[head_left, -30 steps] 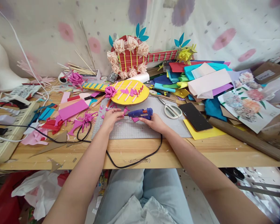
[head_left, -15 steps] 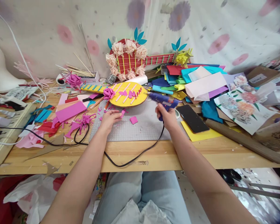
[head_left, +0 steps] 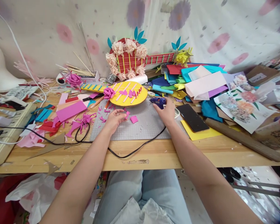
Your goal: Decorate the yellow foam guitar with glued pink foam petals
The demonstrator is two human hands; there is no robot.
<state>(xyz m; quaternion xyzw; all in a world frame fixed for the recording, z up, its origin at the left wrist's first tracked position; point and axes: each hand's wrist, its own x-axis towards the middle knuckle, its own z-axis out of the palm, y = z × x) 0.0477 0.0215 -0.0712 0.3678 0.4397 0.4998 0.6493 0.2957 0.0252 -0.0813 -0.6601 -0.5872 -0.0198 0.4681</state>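
Note:
Between the fingertips of my left hand [head_left: 114, 120] is a small pink paper piece [head_left: 127, 114], held just over the grey cutting mat [head_left: 140, 132]. My right hand [head_left: 166, 111] is round the blue glue gun [head_left: 158, 101], low at the mat's right side; its handle is mostly hidden by my hand. A square pink paper piece [head_left: 133, 119] lies on the mat between my hands. Behind it rests a yellow paper guitar [head_left: 135, 101] with pink strips, small red pieces and a pink paper rose [head_left: 109, 93] on it.
A black cord [head_left: 140, 147] loops across the table's front. Right of the mat lie a phone [head_left: 193, 118] on yellow paper and a wooden rod [head_left: 242, 140]. Coloured sheets [head_left: 205, 82] pile up behind. A red paper guitar [head_left: 130, 62] leans at the back; a power strip [head_left: 12, 133] stands left.
My right hand has lowered the glue gun towards the mat, turning it so it points left. My left hand has shifted slightly right with the pink paper piece.

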